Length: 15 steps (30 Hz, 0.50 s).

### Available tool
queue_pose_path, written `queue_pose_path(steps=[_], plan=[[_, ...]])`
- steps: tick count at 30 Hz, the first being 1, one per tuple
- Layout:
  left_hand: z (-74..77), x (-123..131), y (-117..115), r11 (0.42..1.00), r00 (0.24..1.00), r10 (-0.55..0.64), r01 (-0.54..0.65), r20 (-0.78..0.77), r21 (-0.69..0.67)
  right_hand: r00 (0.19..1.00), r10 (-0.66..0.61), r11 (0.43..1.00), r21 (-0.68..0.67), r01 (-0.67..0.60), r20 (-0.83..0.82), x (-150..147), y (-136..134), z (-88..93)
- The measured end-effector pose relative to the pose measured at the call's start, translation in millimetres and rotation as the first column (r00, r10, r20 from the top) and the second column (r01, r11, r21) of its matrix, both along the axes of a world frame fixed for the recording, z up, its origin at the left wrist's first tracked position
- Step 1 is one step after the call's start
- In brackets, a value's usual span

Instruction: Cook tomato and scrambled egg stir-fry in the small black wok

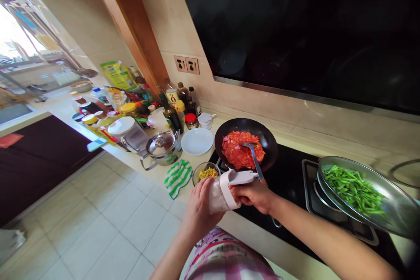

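Note:
My left hand (201, 203) is wrapped around a clear seasoning jar (218, 197) with a white collar and a raised white lid (243, 177), tilted to the right. Closed fingers of my right hand (254, 197) are at the jar's mouth, under the lid; what they grip is hidden. Just beyond, a dark wok (271, 144) holds chopped red tomato (241, 148). A metal spatula (256, 159) rests in it, its handle running behind my right hand. Close behind the jar, a glass bowl (196, 175) contains yellow pieces, probably scrambled egg.
A pan of cut green vegetables (354, 190) sits on the right of the black stove (290, 183). Left of the wok are a white plate (197, 141), a glass-lidded pot (160, 146), a green-striped cloth (179, 178) and several bottles. A range hood (295, 48) hangs above.

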<state>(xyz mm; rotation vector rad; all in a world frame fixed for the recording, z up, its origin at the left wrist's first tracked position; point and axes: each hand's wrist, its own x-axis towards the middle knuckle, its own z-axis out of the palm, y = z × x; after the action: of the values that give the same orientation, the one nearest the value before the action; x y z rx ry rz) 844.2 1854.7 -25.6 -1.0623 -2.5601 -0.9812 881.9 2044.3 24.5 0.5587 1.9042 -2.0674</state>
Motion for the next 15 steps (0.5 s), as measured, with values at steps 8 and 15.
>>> queue_pose_path(steps=[8, 15], plan=[[-6.4, -5.4, -4.0, 0.998, 0.996, 0.046, -0.049, 0.080, 0.043, 0.992, -0.124, 0.987, -0.106, 0.121, -0.027, -0.1, 19.8, 4.6], [-7.4, -8.0, -3.1, 0.992, 0.968, 0.065, -0.089, 0.243, 0.087, 0.980, -0.199, 0.974, -0.116, 0.196, -0.021, 0.9, 30.3, 4.2]])
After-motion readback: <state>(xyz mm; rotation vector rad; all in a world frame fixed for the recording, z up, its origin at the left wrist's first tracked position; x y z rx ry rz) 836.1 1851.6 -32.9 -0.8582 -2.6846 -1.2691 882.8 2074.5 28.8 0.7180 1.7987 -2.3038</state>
